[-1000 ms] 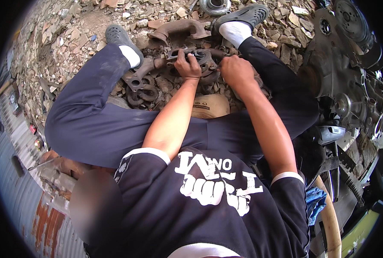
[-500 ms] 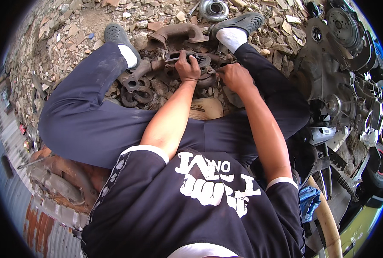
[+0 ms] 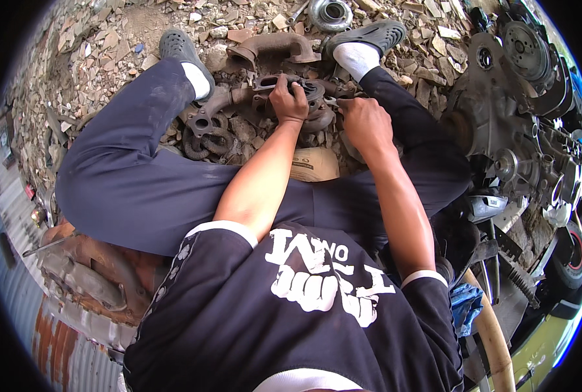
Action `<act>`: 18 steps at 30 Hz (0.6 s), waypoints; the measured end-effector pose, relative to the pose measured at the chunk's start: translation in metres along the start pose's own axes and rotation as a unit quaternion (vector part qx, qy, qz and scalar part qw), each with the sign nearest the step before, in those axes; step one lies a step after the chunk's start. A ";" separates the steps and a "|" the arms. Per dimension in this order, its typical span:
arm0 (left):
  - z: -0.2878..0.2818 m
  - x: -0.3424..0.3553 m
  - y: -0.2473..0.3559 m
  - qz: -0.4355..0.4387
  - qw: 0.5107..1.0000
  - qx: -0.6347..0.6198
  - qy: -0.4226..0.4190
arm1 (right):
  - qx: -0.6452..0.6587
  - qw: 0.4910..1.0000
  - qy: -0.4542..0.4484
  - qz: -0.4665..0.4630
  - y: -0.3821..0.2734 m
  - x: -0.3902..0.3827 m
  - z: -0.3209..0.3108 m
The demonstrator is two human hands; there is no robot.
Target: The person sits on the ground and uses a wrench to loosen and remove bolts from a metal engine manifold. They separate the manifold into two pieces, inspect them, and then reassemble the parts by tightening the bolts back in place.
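Head camera view shows, at the lower left of the frame, a reddish-brown metal casing (image 3: 101, 277). Farther right, in the upper middle, a rusty metal assembly (image 3: 241, 96) lies on broken stones, between the two shoes; its flange with holes (image 3: 203, 123) points to the lower left. The left hand (image 3: 290, 101) is on the middle of this assembly, with fingers bent over its top; how firmly they are closed, I cannot tell. Above this hand, well apart from it, lies a curved rusty pipe (image 3: 274, 49). Just right of the left hand is a dark round part (image 3: 314, 91) of the assembly. Next comes the right hand (image 3: 367, 124), whose fingers are folded around a small metal tool (image 3: 331, 101); its pale end sticks out leftward, near the assembly's right side. At the right of the frame stand grey engine parts (image 3: 493, 121).
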State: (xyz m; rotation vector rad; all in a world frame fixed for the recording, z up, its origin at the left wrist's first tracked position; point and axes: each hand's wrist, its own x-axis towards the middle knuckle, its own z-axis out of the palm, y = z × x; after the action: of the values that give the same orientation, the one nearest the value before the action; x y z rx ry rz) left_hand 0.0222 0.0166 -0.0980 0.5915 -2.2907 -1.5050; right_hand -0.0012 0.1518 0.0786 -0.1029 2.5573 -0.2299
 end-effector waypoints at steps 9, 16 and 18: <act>0.002 0.003 0.000 -0.002 1.000 0.004 0.006 | -0.028 0.999 0.000 0.039 -0.005 0.007 0.013; 0.002 0.007 0.004 0.007 1.000 0.007 -0.015 | -0.055 0.996 0.001 0.075 0.020 0.025 0.049; 0.000 0.002 0.000 0.006 1.000 0.002 -0.011 | -0.041 0.996 0.012 0.075 0.011 0.008 0.031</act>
State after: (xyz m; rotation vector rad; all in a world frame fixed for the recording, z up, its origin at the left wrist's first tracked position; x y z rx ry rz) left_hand 0.0205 0.0161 -0.0979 0.5635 -2.3101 -1.5095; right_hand 0.0091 0.1571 0.0467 0.0612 2.5838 -0.0691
